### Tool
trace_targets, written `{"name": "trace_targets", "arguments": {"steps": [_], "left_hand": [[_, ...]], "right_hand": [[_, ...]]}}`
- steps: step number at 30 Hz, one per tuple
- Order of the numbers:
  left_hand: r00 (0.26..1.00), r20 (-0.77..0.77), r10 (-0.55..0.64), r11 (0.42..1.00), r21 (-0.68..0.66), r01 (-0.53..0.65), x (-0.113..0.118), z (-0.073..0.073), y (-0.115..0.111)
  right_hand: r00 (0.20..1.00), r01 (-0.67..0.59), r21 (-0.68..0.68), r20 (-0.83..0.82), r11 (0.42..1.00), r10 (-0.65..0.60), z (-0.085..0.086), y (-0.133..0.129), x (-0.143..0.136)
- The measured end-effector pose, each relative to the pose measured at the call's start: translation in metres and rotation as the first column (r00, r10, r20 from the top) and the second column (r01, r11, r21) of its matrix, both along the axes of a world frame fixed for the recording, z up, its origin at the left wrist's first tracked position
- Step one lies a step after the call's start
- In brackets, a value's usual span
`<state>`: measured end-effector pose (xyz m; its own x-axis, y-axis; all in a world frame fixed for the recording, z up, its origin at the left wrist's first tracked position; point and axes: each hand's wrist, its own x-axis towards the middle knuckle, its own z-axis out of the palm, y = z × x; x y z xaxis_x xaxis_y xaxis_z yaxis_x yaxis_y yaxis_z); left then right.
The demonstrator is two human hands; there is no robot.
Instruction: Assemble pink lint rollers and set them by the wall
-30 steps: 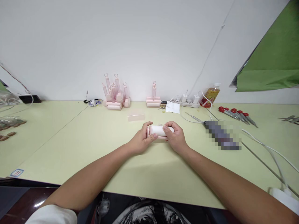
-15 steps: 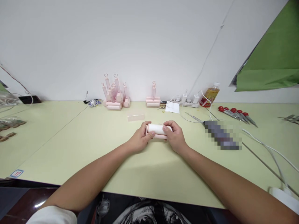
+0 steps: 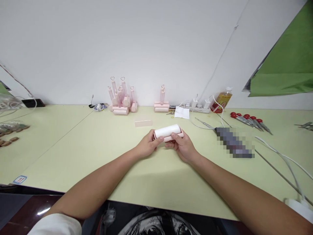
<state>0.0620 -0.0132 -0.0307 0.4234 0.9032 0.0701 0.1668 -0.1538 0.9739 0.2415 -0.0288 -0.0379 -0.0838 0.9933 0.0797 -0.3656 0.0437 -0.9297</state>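
Observation:
A lint roller [image 3: 167,131] with a white roll and a pink casing is held above the table, tilted up toward its right end. My left hand [image 3: 148,143] grips its left end, thumb along the front. My right hand [image 3: 184,146] closes on the right end, with the thumb on the casing and the other fingers curled beneath. Just beyond them, a clear pinkish plastic cover [image 3: 143,123] stands on the table. Farther back are a cluster of pink lint rollers [image 3: 120,110] and a smaller group of lint rollers [image 3: 161,106], handles upright.
On the right are a power strip [image 3: 201,110], a drink bottle [image 3: 221,100], several red-capped tools [image 3: 250,120], a blurred dark object [image 3: 233,142] and white cables. White paper [image 3: 182,112] lies near the strip. Small brown pieces [image 3: 9,141] lie at far left.
The lint roller has been turned so its right end tips upward. My right hand's fingers have shifted beneath it, while my left hand keeps its hold.

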Motion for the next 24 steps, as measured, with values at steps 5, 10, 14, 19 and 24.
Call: {"name": "trace_targets", "arguments": {"steps": [5,10,14,19,24], "left_hand": [[0.995,-0.101,0.011,0.997,0.081,-0.002,-0.009,0.004,0.004],[0.984,-0.103,-0.145,0.987,0.055,0.151,-0.017,0.014,0.003],[0.945,-0.327,-0.013,0.931,0.342,0.130,-0.018,0.021,0.000],[0.935,-0.354,0.028,0.903,0.410,0.128,-0.013,0.022,-0.006],[0.920,-0.317,0.229,0.943,0.306,-0.130,-0.022,0.011,0.009]], "right_hand": [[0.988,-0.033,0.029,0.151,0.999,0.029,-0.002,-0.001,0.000],[0.945,-0.219,0.121,0.275,0.968,0.179,0.001,-0.009,0.002],[0.874,-0.156,0.219,0.484,0.963,0.031,0.000,-0.012,-0.001],[0.889,-0.140,0.295,0.459,0.945,-0.011,-0.007,-0.005,-0.001],[0.634,0.129,0.426,0.659,0.896,-0.405,-0.008,0.014,0.016]]}}
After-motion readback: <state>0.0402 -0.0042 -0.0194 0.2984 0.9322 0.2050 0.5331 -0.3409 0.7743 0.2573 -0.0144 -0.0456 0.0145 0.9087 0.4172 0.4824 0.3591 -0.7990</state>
